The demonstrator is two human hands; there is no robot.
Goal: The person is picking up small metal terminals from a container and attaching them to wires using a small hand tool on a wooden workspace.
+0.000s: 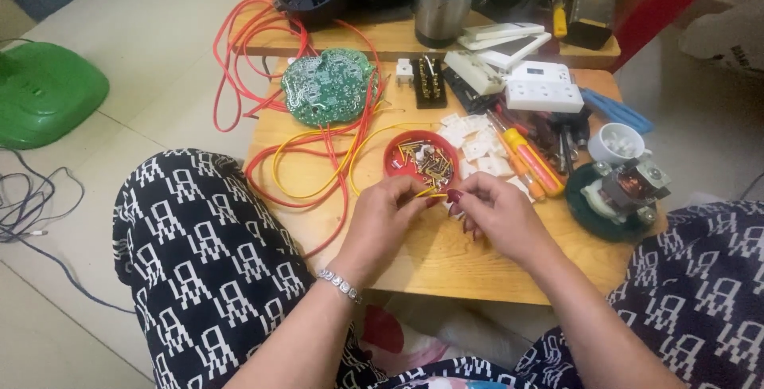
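Observation:
My left hand (383, 212) and my right hand (497, 212) meet over the low wooden table (430, 258), fingertips pinched together on the end of a yellow wire (314, 193). That wire loops away to the left among red wires (239, 46). Just beyond my fingers sits a round red dish (395, 157) holding several small screws and metal bits. A round green circuit board (328, 86) lies farther back on the left, with the wires running to it.
White socket parts (477, 146), a white power strip (544, 94), red and yellow screwdrivers (525, 158), a small white cup (617, 144) and a small motor (629, 190) crowd the table's right. A steel cup (440, 7) stands behind. A green object (44, 90) rests on the floor, left.

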